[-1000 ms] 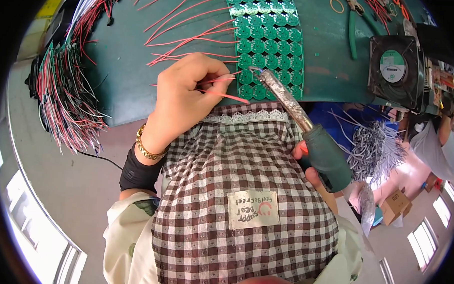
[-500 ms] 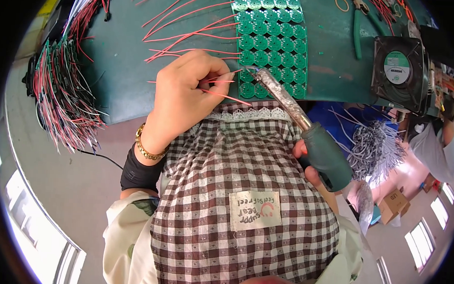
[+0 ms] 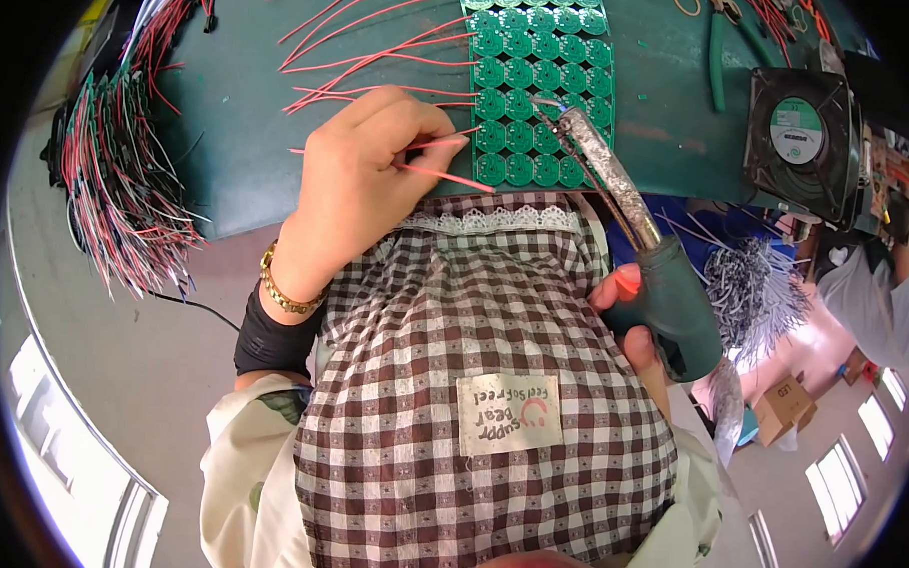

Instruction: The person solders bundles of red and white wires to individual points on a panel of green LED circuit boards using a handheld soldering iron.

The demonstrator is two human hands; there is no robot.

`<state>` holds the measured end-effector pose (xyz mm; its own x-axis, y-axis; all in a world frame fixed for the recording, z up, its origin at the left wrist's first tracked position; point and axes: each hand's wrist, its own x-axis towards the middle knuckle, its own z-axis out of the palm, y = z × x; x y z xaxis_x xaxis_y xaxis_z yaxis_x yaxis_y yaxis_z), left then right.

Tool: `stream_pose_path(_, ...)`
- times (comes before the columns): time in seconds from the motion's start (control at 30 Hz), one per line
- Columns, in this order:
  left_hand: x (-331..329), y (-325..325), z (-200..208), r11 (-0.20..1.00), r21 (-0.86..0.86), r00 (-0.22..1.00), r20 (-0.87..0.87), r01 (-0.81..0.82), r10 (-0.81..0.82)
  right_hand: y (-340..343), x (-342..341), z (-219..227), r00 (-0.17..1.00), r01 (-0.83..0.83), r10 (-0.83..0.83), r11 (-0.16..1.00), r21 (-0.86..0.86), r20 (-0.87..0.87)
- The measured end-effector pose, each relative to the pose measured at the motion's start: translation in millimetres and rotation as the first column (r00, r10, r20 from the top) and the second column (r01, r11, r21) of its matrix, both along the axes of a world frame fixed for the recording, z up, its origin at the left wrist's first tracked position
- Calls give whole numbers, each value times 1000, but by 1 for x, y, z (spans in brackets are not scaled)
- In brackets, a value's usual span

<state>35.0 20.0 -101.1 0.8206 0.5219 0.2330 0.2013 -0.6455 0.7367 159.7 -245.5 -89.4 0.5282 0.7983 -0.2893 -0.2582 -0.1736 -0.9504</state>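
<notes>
A green panel of small round circuit boards (image 3: 547, 75) lies on the dark green table in front of me. Several red wires (image 3: 353, 25) run out from its left edge. My left hand (image 3: 363, 181) is closed in a pinch on red wires beside the panel's near left corner; one wire tip reaches the board edge. In my right hand (image 3: 629, 315) is a soldering iron (image 3: 632, 205) with a dark green handle and a stained metal barrel. Its bent tip hovers above or rests on the panel; I cannot tell which.
Bundled red, white and black wires (image 3: 117, 192) hang over the table's left edge. To the right stand a black fan (image 3: 802, 141) and green-handled pliers (image 3: 717, 63). Grey wires (image 3: 754, 294) lie on blue material below the right edge, near a cardboard box (image 3: 786, 408).
The soldering iron has moved up and to the right, its tip away from the wire end at the panel's left edge. My left hand stays pinched on red wires, shifted slightly.
</notes>
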Motion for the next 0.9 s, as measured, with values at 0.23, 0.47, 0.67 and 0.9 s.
stream_pose_path(0.23,-18,7,7,990,137,994,104,21,-36,1,4,3,999,13,-13,1000,-9,-53)
stream_pose_path(0.47,-13,-6,3,998,66,994,102,22,-29,-17,2,-3,999,38,-38,999,0,8)
stream_pose_path(0.67,-9,-11,-3,991,104,994,70,80,-87,-45,12,-19,912,-160,208,974,-160,354)
stream_pose_path(0.9,-4,-13,-6,992,98,997,-6,83,-83,-43,17,-20,943,-204,231,970,-131,239)
